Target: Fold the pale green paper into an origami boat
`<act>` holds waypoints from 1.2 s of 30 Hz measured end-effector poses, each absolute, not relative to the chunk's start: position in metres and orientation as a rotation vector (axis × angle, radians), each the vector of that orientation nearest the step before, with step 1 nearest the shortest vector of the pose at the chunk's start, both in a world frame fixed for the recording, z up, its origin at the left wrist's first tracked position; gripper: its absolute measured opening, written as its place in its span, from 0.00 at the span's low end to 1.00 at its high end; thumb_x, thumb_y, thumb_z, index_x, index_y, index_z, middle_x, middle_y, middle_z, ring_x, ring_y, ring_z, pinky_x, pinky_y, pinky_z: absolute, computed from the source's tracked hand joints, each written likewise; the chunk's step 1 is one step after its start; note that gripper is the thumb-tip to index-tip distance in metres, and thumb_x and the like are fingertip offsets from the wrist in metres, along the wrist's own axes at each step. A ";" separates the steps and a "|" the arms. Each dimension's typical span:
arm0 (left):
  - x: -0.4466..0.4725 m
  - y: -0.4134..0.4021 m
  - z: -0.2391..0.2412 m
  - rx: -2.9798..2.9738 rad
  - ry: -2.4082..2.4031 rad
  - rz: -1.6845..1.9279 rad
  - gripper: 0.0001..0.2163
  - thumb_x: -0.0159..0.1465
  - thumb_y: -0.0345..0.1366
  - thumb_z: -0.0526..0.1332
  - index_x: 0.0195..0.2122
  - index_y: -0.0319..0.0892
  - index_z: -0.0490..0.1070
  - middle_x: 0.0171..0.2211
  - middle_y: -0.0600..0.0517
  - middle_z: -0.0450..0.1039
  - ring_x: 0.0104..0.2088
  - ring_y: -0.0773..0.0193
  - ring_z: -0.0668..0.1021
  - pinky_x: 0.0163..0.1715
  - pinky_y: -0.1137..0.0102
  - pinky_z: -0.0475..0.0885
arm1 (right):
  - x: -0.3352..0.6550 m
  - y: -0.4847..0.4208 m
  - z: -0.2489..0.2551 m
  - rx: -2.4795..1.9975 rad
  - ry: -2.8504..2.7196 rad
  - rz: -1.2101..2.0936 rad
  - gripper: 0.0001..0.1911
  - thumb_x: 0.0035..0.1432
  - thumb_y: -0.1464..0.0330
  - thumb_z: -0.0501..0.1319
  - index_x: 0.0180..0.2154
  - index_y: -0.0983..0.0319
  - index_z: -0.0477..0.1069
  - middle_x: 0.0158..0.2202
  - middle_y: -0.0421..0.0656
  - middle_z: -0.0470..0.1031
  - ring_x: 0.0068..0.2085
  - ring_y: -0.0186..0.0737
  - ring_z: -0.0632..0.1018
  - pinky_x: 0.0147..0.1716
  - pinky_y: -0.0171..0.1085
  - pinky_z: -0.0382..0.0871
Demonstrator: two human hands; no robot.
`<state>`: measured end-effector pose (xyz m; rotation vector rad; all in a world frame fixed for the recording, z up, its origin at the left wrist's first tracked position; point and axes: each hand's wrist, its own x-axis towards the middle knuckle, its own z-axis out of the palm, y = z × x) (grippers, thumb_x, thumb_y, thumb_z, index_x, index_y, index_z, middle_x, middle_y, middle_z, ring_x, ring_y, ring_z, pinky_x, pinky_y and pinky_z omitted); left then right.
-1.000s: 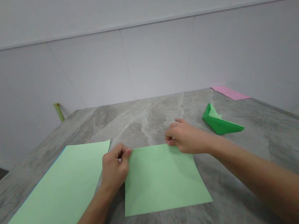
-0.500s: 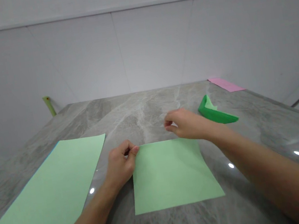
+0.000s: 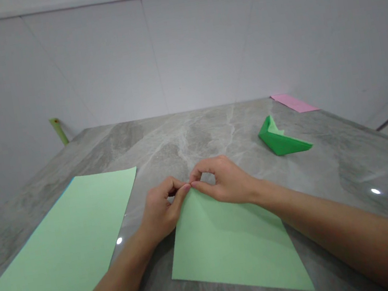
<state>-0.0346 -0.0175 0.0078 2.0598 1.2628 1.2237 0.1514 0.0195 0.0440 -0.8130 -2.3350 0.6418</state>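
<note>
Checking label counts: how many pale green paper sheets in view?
2: smaller sheet, pinched by left hand and right hand; larger sheet, to its left, possibly hiding more beneath.

Beyond the pale-green four-sided paper sheet [image 3: 234, 249], the grey marbled tabletop [image 3: 164, 142] leaves room to pass, up to the white panelled wall [image 3: 191, 58]. The bare left hand [image 3: 165, 208] and bare right hand [image 3: 225, 182] block the sheet's far end; the bare right forearm [image 3: 337, 228] bars its right side, the bare left forearm [image 3: 126, 277] its left. Beyond and right of the sheet stands a folded bright-green paper shape [image 3: 283, 143].
</note>
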 end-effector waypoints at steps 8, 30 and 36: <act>-0.038 -0.020 0.008 1.974 1.424 1.330 0.10 0.63 0.34 0.58 0.24 0.40 0.67 0.20 0.57 0.68 0.21 0.71 0.69 0.21 0.76 0.63 | 0.156 0.025 0.046 -0.986 -2.490 0.464 0.06 0.50 0.77 0.56 0.26 0.63 0.69 0.27 0.40 0.75 0.30 0.36 0.73 0.33 0.34 0.62; -0.062 -0.003 0.005 1.489 1.652 1.639 0.13 0.59 0.41 0.62 0.21 0.40 0.66 0.16 0.59 0.61 0.17 0.73 0.60 0.16 0.76 0.54 | 0.254 0.086 0.093 -1.569 -2.425 0.086 0.08 0.50 0.75 0.57 0.28 0.62 0.74 0.31 0.45 0.79 0.35 0.44 0.77 0.33 0.37 0.64; -0.030 -0.015 0.001 1.790 1.629 1.449 0.14 0.63 0.39 0.58 0.21 0.41 0.65 0.16 0.59 0.61 0.17 0.72 0.62 0.16 0.75 0.56 | 0.176 0.039 0.067 -1.077 -2.433 0.347 0.09 0.60 0.65 0.58 0.36 0.61 0.76 0.35 0.43 0.80 0.39 0.41 0.78 0.52 0.47 0.60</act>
